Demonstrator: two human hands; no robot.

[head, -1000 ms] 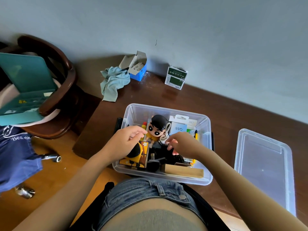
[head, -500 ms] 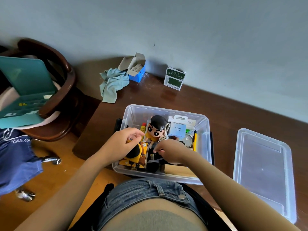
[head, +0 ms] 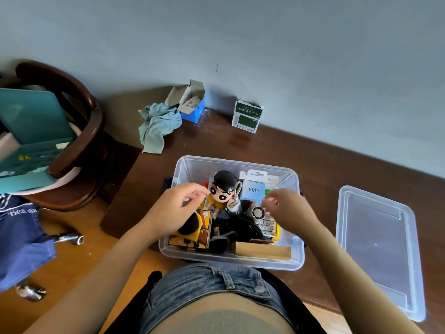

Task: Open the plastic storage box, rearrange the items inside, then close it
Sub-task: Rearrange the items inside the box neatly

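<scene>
Clear plastic storage box (head: pixel 231 260), lid off, on the dark wooden tabletop (head: pixel 313 165) directly under both hands, its near wall against the person's waist. Left hand (head: pixel 173 210): hovers over the box's left half, fingers loosely curled with thumb and fingertips drawn close; whether this grip pinches anything cannot be told. Right hand (head: pixel 286 208): hovers over the box's right half, fingers curled and blurred; grip state likewise cannot be told. Between the two hands: cartoon figurine (head: pixel 222 189) with black hair and yellow shirt, upright, a coiled white cable (head: pixel 234 198) just beside it. Beyond the right hand: white packet marked Q88 (head: pixel 254 188). Under the left hand: yellow-and-black boxed toy (head: pixel 192 232). Nearer the person than the hands: black cords (head: pixel 243 229), a small round fan (head: pixel 257 213), a wooden block (head: pixel 262 251) along the near wall. Right of the right hand, well apart: clear lid (head: pixel 378 249), flat on the tabletop. Far beyond the left hand, by the wall: teal cloth (head: pixel 157 125), open blue carton (head: pixel 191 104), green-and-white carton (head: pixel 247 116).
</scene>
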